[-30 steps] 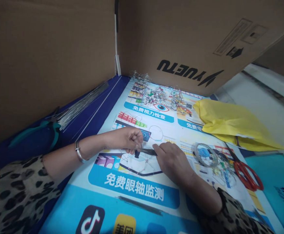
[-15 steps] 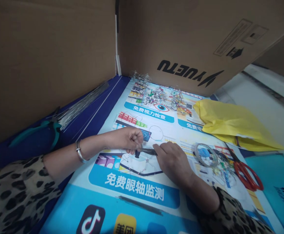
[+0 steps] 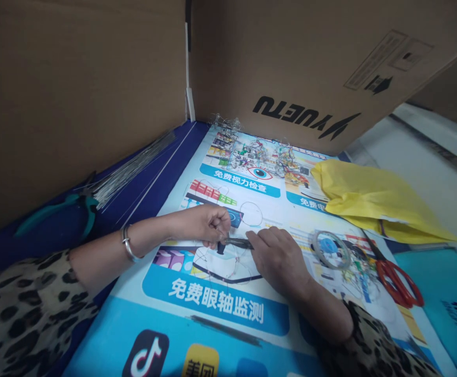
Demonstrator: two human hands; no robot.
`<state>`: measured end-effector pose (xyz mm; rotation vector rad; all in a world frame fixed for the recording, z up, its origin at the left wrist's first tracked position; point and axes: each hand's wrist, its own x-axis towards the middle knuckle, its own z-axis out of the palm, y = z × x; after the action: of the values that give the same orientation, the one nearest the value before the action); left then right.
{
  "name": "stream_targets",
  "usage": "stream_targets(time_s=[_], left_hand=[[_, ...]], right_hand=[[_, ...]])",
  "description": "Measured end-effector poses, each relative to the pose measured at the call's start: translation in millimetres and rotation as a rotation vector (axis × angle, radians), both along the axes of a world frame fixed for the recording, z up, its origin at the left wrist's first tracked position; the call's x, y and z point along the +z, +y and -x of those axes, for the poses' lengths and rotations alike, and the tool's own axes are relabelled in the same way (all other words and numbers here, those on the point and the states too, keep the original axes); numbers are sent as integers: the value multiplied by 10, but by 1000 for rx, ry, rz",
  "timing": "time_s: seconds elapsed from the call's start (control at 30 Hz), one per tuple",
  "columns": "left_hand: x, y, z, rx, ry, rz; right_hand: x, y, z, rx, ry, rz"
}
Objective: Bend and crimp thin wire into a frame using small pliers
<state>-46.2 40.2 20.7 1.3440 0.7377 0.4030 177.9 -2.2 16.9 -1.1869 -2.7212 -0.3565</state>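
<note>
Staying much as half a second ago, the right hand [image 3: 281, 259] curls its fingers around a slim, tapered metal tool [image 3: 240, 243] above the middle of the printed poster [image 3: 124, 309]; the left hand [image 3: 207, 224] pinches near its tip, any catch too small to tell. Right of the poster's centre, a clear ring [image 3: 316, 251] encircles something blue [image 3: 327, 245]; a creased yellow bag [image 3: 369, 193], contents hidden, overlaps its right edge.

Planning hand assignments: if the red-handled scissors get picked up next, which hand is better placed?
Likely the right hand: nearer the red-handled scissors, which lie on its side. The left hand would have to reach past it. Catch: the right grips a slim dark tool, so probably needs freeing first.
</note>
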Motion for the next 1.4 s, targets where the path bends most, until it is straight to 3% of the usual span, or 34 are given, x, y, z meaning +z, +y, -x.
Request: stream_targets(time_s=[1.4], left_hand=[[-19,-3,7,-29,16,-38]], right_hand=[[-64,-3,-17,53,-59,-44]])
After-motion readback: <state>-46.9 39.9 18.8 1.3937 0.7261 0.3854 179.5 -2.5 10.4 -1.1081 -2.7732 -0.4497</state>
